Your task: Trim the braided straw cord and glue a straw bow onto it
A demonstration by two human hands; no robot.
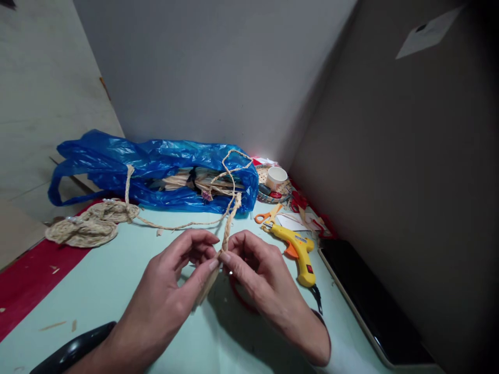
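In the head view, the left hand (171,291) and right hand (268,280) are pinching the pale braid (232,218) between them (a narrow hold, both!), and it's stretching away ahead. The blue bag (156,150) is lying farther past; the yellow glue gun (299,243) is resting to their right.

Blue bag (163,150), braid (231,221) perhaps straw-beige

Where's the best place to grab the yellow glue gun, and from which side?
Probably by its handle, from above on the near side. The glue gun lies flat, handle toward the person and metal nozzle pointing away. The right hand is nearer. Keep fingers off the orange trigger; the black tablet crowds the right side.
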